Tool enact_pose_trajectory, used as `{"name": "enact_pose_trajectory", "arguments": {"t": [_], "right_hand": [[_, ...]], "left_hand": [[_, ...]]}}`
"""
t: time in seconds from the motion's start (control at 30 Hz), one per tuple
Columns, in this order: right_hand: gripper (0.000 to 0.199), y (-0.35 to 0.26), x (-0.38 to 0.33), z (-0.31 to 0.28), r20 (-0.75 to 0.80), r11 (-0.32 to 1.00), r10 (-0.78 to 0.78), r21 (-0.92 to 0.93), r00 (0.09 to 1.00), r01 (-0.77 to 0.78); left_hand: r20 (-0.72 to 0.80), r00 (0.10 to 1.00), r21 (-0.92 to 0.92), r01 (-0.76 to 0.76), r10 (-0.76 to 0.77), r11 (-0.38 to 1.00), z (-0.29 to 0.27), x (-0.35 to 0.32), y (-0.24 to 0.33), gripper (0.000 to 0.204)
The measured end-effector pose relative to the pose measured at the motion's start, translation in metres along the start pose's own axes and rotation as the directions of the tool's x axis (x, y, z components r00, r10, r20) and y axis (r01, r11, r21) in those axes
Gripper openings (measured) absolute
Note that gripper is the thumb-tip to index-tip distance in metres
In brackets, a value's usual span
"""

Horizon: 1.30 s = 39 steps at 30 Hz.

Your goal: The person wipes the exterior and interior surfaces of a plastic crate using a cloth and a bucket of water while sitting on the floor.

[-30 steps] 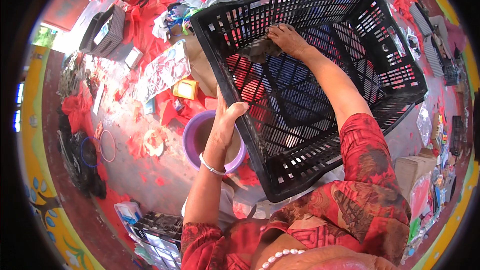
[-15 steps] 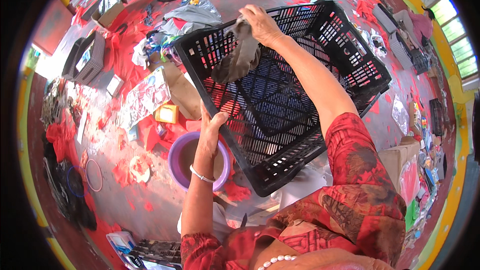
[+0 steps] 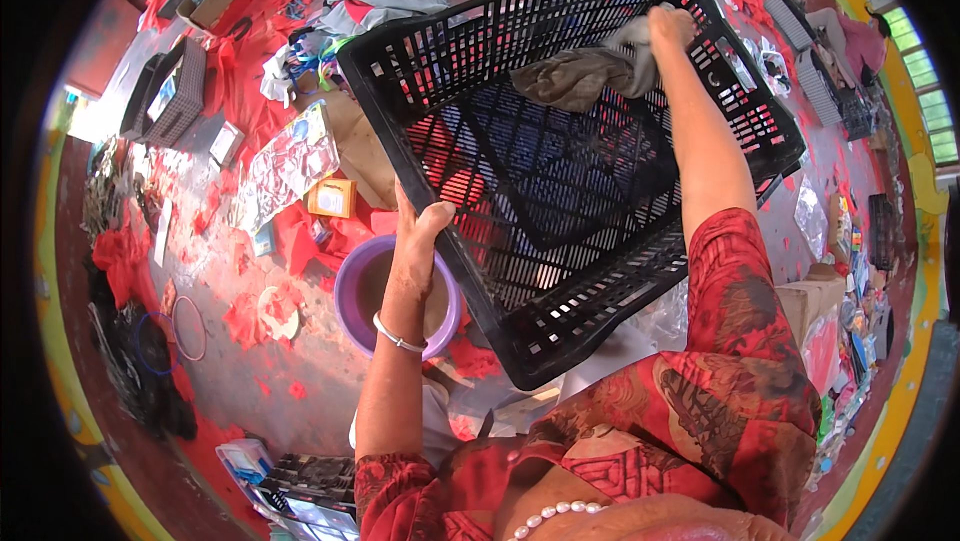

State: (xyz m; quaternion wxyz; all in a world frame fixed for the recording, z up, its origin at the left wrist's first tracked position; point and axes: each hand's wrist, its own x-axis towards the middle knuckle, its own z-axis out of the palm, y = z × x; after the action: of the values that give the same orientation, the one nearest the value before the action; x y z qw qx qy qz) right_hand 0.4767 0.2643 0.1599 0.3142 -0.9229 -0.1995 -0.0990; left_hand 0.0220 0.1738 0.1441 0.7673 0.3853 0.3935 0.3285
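Head cam: R hand point(image 3: 671, 29) grips rag point(image 3: 577, 81) in crate point(image 3: 560, 173), 1 o'clk; L hand point(image 3: 420, 223) holds rim point(image 3: 382, 109), 8 o'clk; prob. midway, amt left unclear

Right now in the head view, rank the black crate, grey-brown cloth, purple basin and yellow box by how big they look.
1. Black crate, clearly largest.
2. Purple basin and grey-brown cloth: too close to rank; the cloth is bunched and seems nearer.
3. Yellow box, smallest.
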Motion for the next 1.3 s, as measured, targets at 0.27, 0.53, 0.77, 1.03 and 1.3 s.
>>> {"name": "enact_pose_trajectory", "arguments": {"t": [0.27,0.53,0.77,1.03,1.3], "right_hand": [[0.019,-0.075,-0.115,0.058,0.220,0.701,0.315,0.601,0.923,-0.383],[0.028,-0.131,-0.283,0.021,0.104,0.583,-0.622,0.724,0.776,0.370],[0.039,-0.098,-0.290,0.069,0.108,0.321,-0.891,0.838,0.441,0.442],[0.050,-0.065,-0.251,0.084,0.310,0.106,-0.949,0.481,-0.056,0.870],[0.035,-0.075,-0.222,0.080,0.473,0.468,-0.850,0.473,0.233,0.747]], "left_hand": [[-0.005,1.000,0.028,-0.010,0.010,1.000,-0.003,0.003,-0.008,0.063],[0.012,1.000,0.062,-0.003,0.003,0.998,-0.005,-0.011,0.001,0.077],[0.029,0.999,0.041,0.021,-0.022,0.999,0.000,-0.008,0.000,0.068],[-0.009,0.998,0.047,0.063,-0.063,0.997,-0.004,0.007,-0.017,0.056],[-0.014,0.990,-0.076,0.139,-0.140,0.987,0.029,0.024,-0.019,0.044]]}}
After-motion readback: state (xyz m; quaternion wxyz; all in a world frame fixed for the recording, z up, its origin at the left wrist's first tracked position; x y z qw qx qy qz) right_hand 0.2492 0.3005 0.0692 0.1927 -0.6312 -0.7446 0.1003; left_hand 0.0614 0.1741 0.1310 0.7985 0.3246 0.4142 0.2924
